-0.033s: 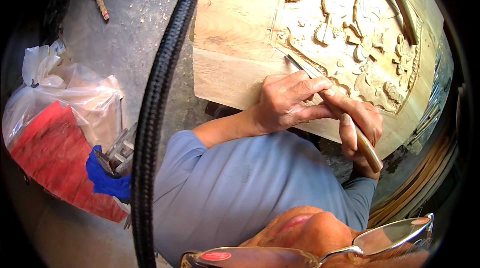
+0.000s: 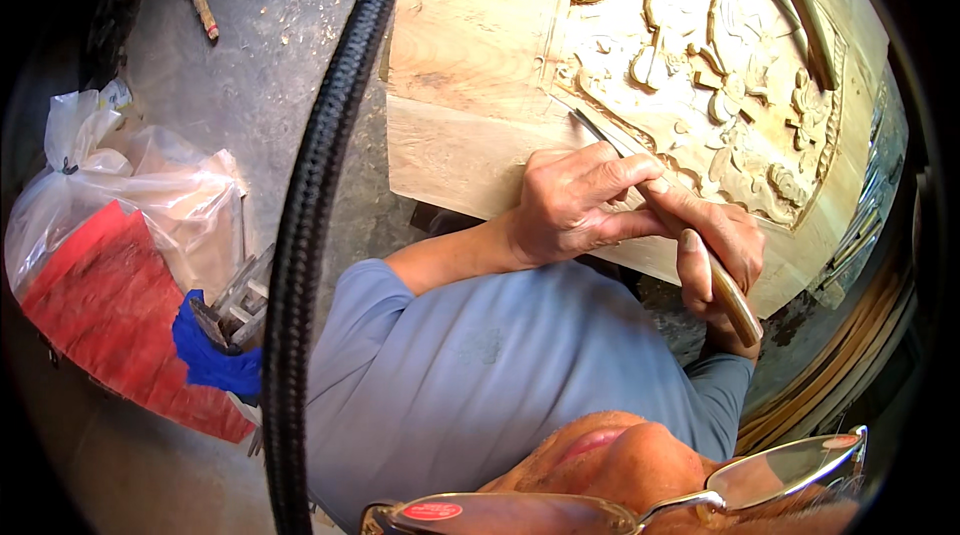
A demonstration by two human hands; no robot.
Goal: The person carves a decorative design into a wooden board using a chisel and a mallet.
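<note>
A carving chisel (image 2: 738, 307) with a brown wooden handle lies slantwise across both hands, its dark steel blade pointing up and left onto a pale wooden panel (image 2: 450, 150). My left hand (image 2: 580, 197) is closed round the chisel's front part, thumb and forefinger pinching it. Farther back, my right hand (image 2: 722, 245) grips the handle, whose butt end sticks out below it. The blade tip is at the lower left border of the carved relief (image 2: 730, 100), touching or just above the wood; I cannot tell which.
A thick black braided cable (image 2: 318, 150) crosses the view left of the panel. Beyond it are a small brush (image 2: 197, 0), a clear plastic bag (image 2: 150, 175), a red sheet (image 2: 110, 320) and a blue cloth (image 2: 215, 355). Several slender tools (image 2: 862, 235) lie at the panel's right edge.
The butt end of the chisel handle and my right hand have shifted very slightly left. My left hand and the panel look the same.
</note>
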